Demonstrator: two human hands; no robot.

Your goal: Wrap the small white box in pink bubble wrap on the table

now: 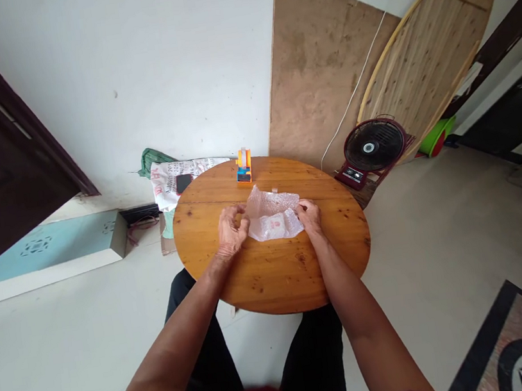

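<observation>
A sheet of clear bubble wrap [267, 204] lies on the round wooden table [273, 281], its far part standing up and its near part folded over. Under or within the near fold shows a small white item with a red mark [275, 224]; its kind is hard to make out. At the wrap's left edge, my left hand [231, 230] has its fingers curled and the thumb bent in, pinching the edge. My right hand [309, 216] grips the right edge between thumb and fingers. An orange and blue tape dispenser [244, 167] stands near the table's far edge.
Left of the table, a dark phone-like object [184, 182] rests on a printed white sack [162, 182]. A heater or fan with a round dark grille [374, 144] stands at the right. Behind it, a wooden board [320, 64] and a round tabletop [434, 42] lean on the wall.
</observation>
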